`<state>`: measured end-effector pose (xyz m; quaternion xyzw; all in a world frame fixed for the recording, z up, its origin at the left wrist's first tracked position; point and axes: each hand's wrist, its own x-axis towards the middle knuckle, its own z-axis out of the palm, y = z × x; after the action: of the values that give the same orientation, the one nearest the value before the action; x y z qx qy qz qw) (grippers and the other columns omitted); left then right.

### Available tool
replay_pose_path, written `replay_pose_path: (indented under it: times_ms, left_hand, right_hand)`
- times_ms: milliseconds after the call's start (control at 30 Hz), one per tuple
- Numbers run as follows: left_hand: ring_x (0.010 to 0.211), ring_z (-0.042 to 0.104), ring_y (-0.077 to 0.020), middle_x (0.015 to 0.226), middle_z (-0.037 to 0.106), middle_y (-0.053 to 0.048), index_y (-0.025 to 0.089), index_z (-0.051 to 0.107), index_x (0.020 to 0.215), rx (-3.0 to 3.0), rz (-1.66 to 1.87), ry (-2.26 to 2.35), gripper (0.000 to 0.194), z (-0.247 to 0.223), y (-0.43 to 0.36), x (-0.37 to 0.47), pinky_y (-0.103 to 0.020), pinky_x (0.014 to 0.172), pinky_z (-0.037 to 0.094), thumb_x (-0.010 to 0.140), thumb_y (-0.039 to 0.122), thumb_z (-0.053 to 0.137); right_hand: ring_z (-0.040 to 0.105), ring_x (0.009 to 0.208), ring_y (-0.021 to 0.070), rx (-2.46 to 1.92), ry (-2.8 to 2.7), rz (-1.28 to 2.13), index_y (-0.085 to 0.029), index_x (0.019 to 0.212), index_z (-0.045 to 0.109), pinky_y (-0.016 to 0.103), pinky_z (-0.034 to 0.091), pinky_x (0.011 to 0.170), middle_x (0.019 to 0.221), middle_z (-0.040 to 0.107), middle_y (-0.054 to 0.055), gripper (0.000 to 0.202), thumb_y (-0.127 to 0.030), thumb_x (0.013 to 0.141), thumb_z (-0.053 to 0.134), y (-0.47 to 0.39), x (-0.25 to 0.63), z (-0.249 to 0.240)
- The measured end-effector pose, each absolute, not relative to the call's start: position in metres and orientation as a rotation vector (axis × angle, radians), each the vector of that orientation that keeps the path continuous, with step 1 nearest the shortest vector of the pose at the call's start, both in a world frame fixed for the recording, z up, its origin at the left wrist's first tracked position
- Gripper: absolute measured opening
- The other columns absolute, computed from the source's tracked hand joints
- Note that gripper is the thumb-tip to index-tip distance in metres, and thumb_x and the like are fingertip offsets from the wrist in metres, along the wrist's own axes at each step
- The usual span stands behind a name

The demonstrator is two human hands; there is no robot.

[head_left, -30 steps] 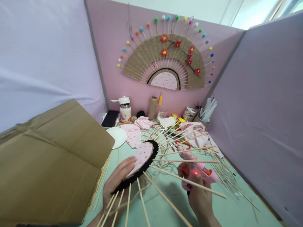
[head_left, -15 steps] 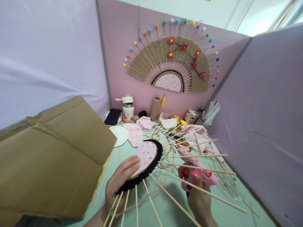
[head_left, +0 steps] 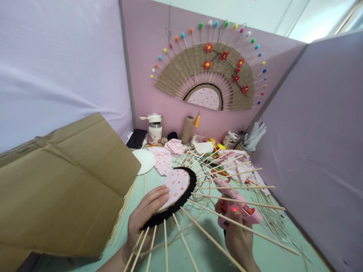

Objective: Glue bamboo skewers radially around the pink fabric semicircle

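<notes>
A half-round piece with pink spotted fabric (head_left: 177, 184) and a black rim (head_left: 190, 189) is held tilted above the table, thin wooden sticks (head_left: 238, 206) fanning out from its edge. My left hand (head_left: 147, 211) grips its lower left end, fingers over the fabric and thumb hidden beneath. Beyond the sticks on the right, my right hand (head_left: 236, 230) is wrapped round a pink glue gun (head_left: 241, 207) with a glowing red light. The gun's nozzle points up and left, near the sticks. A loose strand of twine (head_left: 170, 241) hangs across the lower sticks.
Large cardboard (head_left: 68, 181) covers the left side. Behind stand a white bottle (head_left: 155, 132), a cardboard roll (head_left: 187, 129) and crumpled spotted cloth (head_left: 235, 162). A finished fan (head_left: 210, 68) hangs on the pink back wall. Loose sticks (head_left: 269, 219) lie at right.
The whole view has shifted slightly, so most things appear a little further right. Both hands keep their holds, with the fan piece and glue gun almost unmoved.
</notes>
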<state>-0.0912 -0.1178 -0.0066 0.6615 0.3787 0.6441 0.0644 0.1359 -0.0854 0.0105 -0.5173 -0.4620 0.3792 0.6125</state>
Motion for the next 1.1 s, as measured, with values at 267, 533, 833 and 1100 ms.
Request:
replay_pose_path:
  times_ms: [267, 533, 833, 1100]
  left_hand:
    - [0.12, 0.058, -0.0277, 0.123, 0.065, -0.015, 0.02, 0.063, 0.125, 2.012, 1.923, 1.145, 0.036, -0.009, -0.117, -0.093, -0.043, 0.102, 0.047, 0.093, 0.035, 0.053]
    - [0.12, 0.058, -0.0284, 0.121, 0.066, -0.016, 0.02, 0.063, 0.124, 2.011, 1.91, 1.144, 0.036, -0.008, -0.118, -0.093, -0.045, 0.102, 0.047, 0.094, 0.037, 0.052]
    - [0.122, 0.058, -0.0279, 0.123, 0.066, -0.015, 0.02, 0.063, 0.126, 2.092, 1.855, 1.122, 0.038, -0.007, -0.117, -0.101, -0.042, 0.103, 0.048, 0.09, 0.033, 0.06]
    - [0.124, 0.057, -0.0292, 0.125, 0.065, -0.017, 0.02, 0.059, 0.13, 2.174, 1.755, 1.11, 0.04, -0.006, -0.118, -0.109, -0.045, 0.103, 0.048, 0.092, 0.031, 0.057]
  right_hand:
    - [0.045, 0.044, 0.0105, -1.189, -1.001, 0.889, -0.015, 0.076, 0.065, 0.022, 0.031, 0.037, 0.062, 0.061, 0.005, 0.061, -0.075, 0.065, 0.064, -0.086, 0.135, 0.006]
    - [0.043, 0.042, 0.0095, -1.215, -0.997, 0.905, -0.015, 0.075, 0.064, 0.022, 0.031, 0.037, 0.061, 0.059, 0.005, 0.064, -0.078, 0.062, 0.066, -0.086, 0.136, 0.006]
    - [0.039, 0.043, 0.0078, -1.193, -1.092, 0.843, -0.015, 0.074, 0.062, 0.021, 0.028, 0.037, 0.06, 0.056, 0.003, 0.06, -0.076, 0.069, 0.062, -0.085, 0.138, 0.004]
    - [0.044, 0.045, 0.0105, -1.193, -1.042, 0.872, -0.015, 0.08, 0.064, 0.022, 0.032, 0.038, 0.062, 0.058, 0.005, 0.063, -0.076, 0.067, 0.063, -0.085, 0.138, 0.001]
